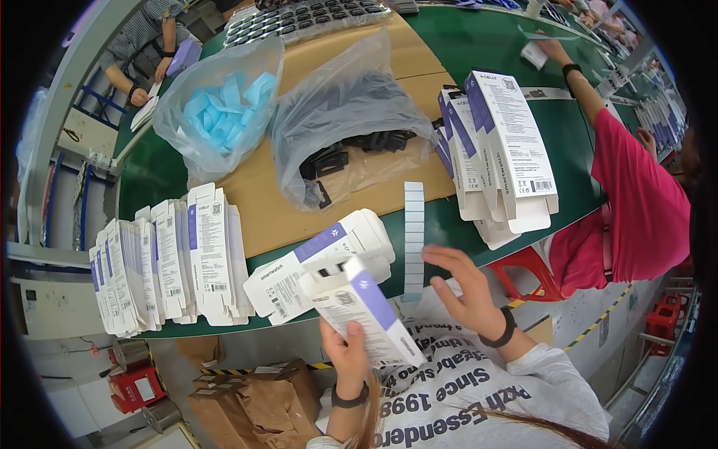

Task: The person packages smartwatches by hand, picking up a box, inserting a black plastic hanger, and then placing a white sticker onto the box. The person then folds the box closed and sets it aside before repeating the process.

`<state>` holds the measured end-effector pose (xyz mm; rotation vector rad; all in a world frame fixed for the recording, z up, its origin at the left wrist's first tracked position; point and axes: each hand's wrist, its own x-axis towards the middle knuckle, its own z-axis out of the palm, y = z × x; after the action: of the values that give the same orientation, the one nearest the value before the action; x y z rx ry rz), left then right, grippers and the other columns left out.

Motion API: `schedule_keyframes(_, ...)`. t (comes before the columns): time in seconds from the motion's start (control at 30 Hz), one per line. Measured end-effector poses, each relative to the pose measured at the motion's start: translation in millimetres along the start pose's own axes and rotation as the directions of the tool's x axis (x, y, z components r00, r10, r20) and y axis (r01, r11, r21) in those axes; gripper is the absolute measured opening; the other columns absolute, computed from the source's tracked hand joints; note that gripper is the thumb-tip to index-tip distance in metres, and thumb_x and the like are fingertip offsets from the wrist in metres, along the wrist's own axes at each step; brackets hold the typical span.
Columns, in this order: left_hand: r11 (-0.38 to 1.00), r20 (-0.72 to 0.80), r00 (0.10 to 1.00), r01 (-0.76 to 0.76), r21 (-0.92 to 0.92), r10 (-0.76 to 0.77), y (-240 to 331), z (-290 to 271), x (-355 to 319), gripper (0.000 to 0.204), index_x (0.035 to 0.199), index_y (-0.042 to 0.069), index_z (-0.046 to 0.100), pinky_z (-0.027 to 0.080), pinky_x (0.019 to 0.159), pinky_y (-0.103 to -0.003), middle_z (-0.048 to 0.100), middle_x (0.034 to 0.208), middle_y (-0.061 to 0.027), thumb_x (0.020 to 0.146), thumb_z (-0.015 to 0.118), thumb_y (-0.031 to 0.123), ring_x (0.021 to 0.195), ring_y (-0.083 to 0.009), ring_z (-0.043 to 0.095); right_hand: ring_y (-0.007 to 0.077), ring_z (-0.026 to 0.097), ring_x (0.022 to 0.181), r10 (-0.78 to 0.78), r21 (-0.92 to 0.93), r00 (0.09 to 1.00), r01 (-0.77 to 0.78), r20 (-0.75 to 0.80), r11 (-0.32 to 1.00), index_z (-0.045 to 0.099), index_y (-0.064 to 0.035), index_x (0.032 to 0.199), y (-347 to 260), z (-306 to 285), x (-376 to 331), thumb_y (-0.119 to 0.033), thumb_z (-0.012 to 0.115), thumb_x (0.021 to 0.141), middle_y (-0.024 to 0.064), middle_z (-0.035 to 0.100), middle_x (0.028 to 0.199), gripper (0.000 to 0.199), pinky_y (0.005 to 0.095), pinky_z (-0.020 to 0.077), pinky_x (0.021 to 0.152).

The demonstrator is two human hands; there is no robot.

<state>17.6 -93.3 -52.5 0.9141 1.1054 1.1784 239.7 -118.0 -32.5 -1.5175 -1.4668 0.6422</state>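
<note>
My left hand (346,358) is closed around the lower side of a white and purple smartwatch box (365,318). The box leans in front of my chest, its far end open, with something dark showing in that opening. My right hand (470,301) has its fingers apart, the fingertips close to a strip of pale blue labels (413,236) that hangs over the table's near edge. I see nothing held in it. Just beyond the held box lies a flattened white and purple carton (318,258), partly covered by it.
Rows of upright flat cartons (161,262) stand at left, and boxes (512,142) lean together at right. A bag of black plastic parts (351,127) and a bag of light blue pieces (224,112) rest on cardboard (258,217). A co-worker's pink sleeve (639,187) is at right.
</note>
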Motion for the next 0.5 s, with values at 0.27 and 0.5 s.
schedule_keyframes(0.27,0.948,0.426,0.901,-0.203,0.245,0.083,-3,21,-10,0.099,0.15,0.003,-0.005,0.052,0.094,-0.042,0.047,0.134,-0.0304,0.087,0.072,0.004,0.116,-0.0305,0.059,0.0208,0.067,0.106,0.022,0.341,0.998,-0.04,0.058,0.939,0.057,-0.0037,0.134,-26,1,-6,-0.007,0.078,0.083,0.0146,0.06,0.129,0.055,0.03,0.0609,0.081)
schedule_keyframes(0.5,0.906,0.529,0.82,-0.372,0.201,0.219,4,8,4,0.056,0.138,0.003,0.044,0.057,0.085,-0.035,0.045,0.135,-0.0198,0.089,0.07,0.004,0.112,-0.0272,0.061,0.0202,0.067,0.1,0.073,0.453,0.965,-0.184,0.251,0.872,0.053,0.0009,0.137,-16,-14,-11,0.003,0.073,0.084,0.0152,0.058,0.125,0.057,0.032,0.0574,0.083)
